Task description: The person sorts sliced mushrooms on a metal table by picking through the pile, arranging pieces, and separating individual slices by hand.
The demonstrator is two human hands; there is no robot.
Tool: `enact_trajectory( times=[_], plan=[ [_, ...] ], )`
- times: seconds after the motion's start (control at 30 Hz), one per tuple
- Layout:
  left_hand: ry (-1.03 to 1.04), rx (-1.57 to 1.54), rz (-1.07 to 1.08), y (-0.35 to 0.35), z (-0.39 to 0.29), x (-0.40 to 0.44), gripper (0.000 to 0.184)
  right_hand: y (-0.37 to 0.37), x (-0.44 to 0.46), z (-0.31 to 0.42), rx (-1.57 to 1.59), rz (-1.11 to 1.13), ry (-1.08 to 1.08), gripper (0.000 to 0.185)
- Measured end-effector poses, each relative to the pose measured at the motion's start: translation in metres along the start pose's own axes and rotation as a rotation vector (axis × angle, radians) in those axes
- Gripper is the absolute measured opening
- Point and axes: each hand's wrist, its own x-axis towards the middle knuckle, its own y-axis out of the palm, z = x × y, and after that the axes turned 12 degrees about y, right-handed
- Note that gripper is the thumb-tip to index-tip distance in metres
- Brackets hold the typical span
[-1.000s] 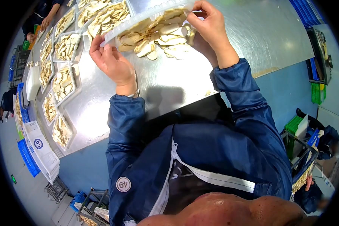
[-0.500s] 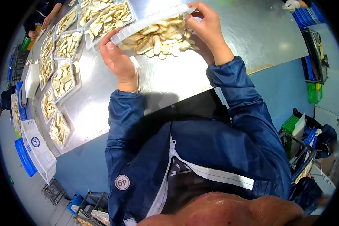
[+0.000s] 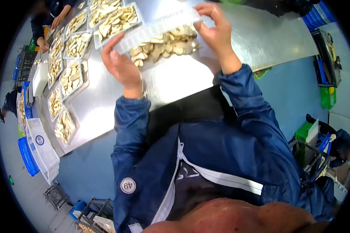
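A translucent plastic tray is tilted on its side between my two hands, over a heap of pale sliced mushrooms on the steel table. My left hand grips the tray's left end, with the thumb on the near side. At the opposite end, the fingers and thumb of my right hand are closed on the tray's corner. The tray hides the far part of the heap, and whether any slices remain inside cannot be seen.
Several filled trays of slices stand in rows on the left of the steel table. Another person's hands are at the upper left. White and blue crates sit beyond the left edge. Dark clothing shows at the top right.
The tray has turned so that more of its side faces me, and it covers more of the heap. At the top right, a white-gloved hand is gone and dark clothing appears.
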Motion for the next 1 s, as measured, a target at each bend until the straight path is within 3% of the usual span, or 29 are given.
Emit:
enact_trajectory(
  times=[0.07,0.1,0.2,0.23,0.33,0.4,0.5,0.53,0.57,0.63,0.73,0.83,0.87,0.97,1.0],
  plan=[
    [-0.089,0.088,0.015,0.003,-0.011,-0.001,0.041,0.002,-0.006,-0.01,0.012,0.06,0.086,0.015],
    [-0.016,0.089,0.022,0.005,-0.012,0.004,0.041,0.003,-0.007,-0.012,0.022,0.076,0.127,0.017],
    [0.225,0.115,0.036,0.009,-0.032,0.014,0.041,-0.015,-0.006,0.021,0.104,0.022,-0.025,0.023],
    [0.198,0.068,0.009,0.014,-0.048,0.015,0.041,-0.021,-0.006,0.015,0.103,0.056,-0.055,0.029],
    [0.401,0.27,0.104,0.0,-0.078,0.012,0.043,-0.045,-0.012,0.06,0.076,0.017,-0.157,0.021],
    [0.372,0.16,0.109,-0.008,-0.102,-0.005,0.042,-0.064,-0.034,0.082,-0.003,0.085,-0.181,0.021],
    [0.221,0.139,0.164,-0.026,-0.1,-0.051,0.04,-0.07,-0.076,0.074,0.015,0.186,-0.006,0.022],
    [0.047,0.306,0.239,-0.031,-0.102,-0.064,0.039,-0.069,-0.089,0.062,-0.015,0.233,0.068,0.022],
    [-0.118,0.282,0.163,-0.026,-0.099,-0.074,0.039,-0.067,-0.094,0.058,-0.045,0.276,0.141,0.022],
    [-0.073,0.227,0.111,-0.023,-0.103,-0.077,0.039,-0.067,-0.099,0.063,-0.031,0.217,0.137,0.022],
    [0.205,0.09,0.174,-0.021,-0.117,-0.062,0.04,-0.074,-0.097,0.086,0.012,0.138,0.125,0.02],
    [-0.067,0.345,0.301,-0.027,-0.114,-0.071,0.042,-0.068,-0.107,0.068,-0.019,0.233,0.252,0.019],
    [-0.159,0.355,0.232,-0.027,-0.116,-0.071,0.045,-0.073,-0.109,0.073,-0.058,0.199,0.219,0.018],
    [-0.002,0.216,0.201,-0.029,-0.128,-0.072,0.047,-0.086,-0.108,0.094,-0.006,0.156,0.155,0.018],
    [-0.066,0.157,0.168,-0.028,-0.129,-0.07,0.046,-0.089,-0.106,0.1,0.013,0.223,0.256,0.018]
  ],
)
